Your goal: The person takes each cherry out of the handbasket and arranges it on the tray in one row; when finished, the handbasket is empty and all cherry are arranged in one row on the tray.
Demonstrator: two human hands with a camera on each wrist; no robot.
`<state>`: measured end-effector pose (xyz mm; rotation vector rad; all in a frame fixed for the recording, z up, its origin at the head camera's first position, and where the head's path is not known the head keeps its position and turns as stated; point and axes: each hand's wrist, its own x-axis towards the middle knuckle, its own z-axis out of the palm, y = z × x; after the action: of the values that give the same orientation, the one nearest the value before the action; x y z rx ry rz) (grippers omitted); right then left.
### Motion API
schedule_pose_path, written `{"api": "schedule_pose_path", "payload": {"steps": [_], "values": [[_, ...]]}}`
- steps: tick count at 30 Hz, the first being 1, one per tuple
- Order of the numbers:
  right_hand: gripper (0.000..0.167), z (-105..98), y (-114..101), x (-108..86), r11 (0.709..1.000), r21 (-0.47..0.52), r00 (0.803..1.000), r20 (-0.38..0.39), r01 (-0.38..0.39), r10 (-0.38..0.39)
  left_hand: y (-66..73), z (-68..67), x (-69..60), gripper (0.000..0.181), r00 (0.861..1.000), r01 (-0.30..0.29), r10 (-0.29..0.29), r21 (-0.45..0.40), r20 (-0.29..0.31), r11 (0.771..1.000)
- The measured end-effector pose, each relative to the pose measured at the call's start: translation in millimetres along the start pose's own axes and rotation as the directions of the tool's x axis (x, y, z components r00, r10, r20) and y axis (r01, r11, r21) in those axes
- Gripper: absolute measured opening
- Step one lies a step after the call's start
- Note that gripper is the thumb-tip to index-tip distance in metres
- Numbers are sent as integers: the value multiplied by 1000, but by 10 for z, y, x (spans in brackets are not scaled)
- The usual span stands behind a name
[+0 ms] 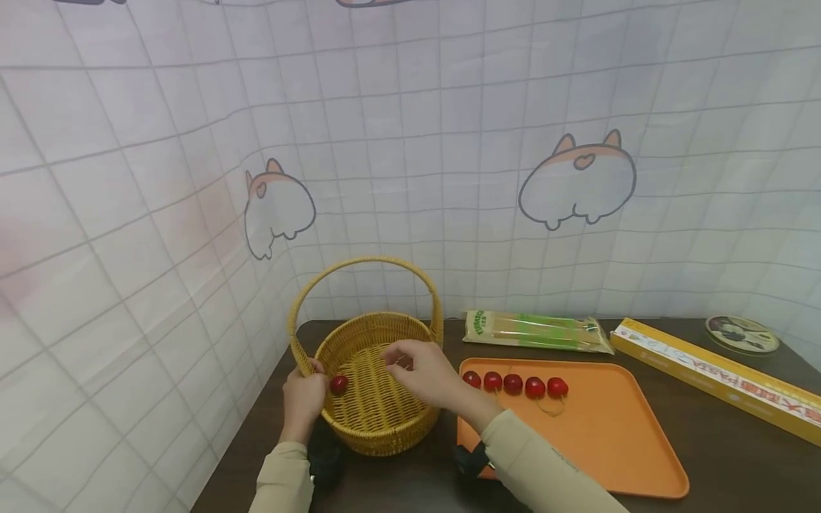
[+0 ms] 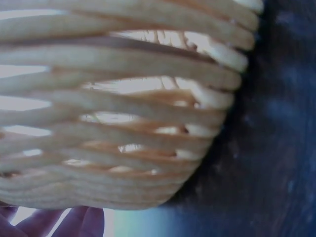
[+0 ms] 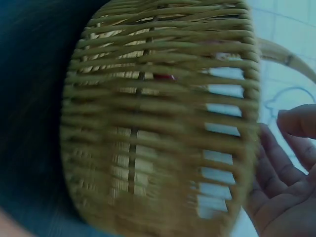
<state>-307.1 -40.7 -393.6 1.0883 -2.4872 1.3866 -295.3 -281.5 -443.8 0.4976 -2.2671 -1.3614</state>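
A yellow woven basket (image 1: 378, 438) with a tall arched handle (image 1: 365, 261) stands on the dark table. My left hand (image 1: 304, 396) grips it at the left rim, by the foot of the handle; in the left wrist view only its fingers (image 2: 74, 224) show past the weave. One red cherry (image 1: 338, 385) lies inside, close to that hand. Over the basket's right side hovers my right hand (image 1: 420, 367), fingers loosely bent, with nothing seen in them. The right wrist view has this hand (image 3: 289, 182) beside the rim. Several cherries (image 1: 513, 385) with stems sit in a row on an orange tray (image 1: 596, 442).
Behind the tray lies a green-and-clear noodle packet (image 1: 535, 331). A long yellow pasta box (image 1: 718, 377) slants along the right, with a round patterned item (image 1: 742, 335) beyond it. A white grid-patterned curtain (image 1: 449, 178) hangs behind and to the left.
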Motion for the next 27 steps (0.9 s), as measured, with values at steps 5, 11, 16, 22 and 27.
{"api": "schedule_pose_path", "payload": {"steps": [5, 11, 16, 22, 27], "values": [[20, 127, -18, 189, 1000, -11, 999, 38, -27, 27, 12, 28, 14, 18, 1000, -26, 26, 14, -6, 1000], [20, 206, -3, 322, 994, -54, 983, 150, -98, 105, 29, 50, 25, 17, 1000, -28, 28, 22, -2, 999], [22, 124, -138, 395, 986, -166, 934, 353, -1, 61, 51, 59, 27, 17, 1000, -31, 31, 25, 1, 999], [28, 16, -390, 540, 949, -302, 855, 512, 94, 78, 58, 50, 35, 16, 999, -43, 42, 40, 12, 998], [30, 112, -433, 722, 943, -318, 874, 480, 98, 70, 13, 1, 19, 13, 999, -30, 29, 30, 22, 999]]}}
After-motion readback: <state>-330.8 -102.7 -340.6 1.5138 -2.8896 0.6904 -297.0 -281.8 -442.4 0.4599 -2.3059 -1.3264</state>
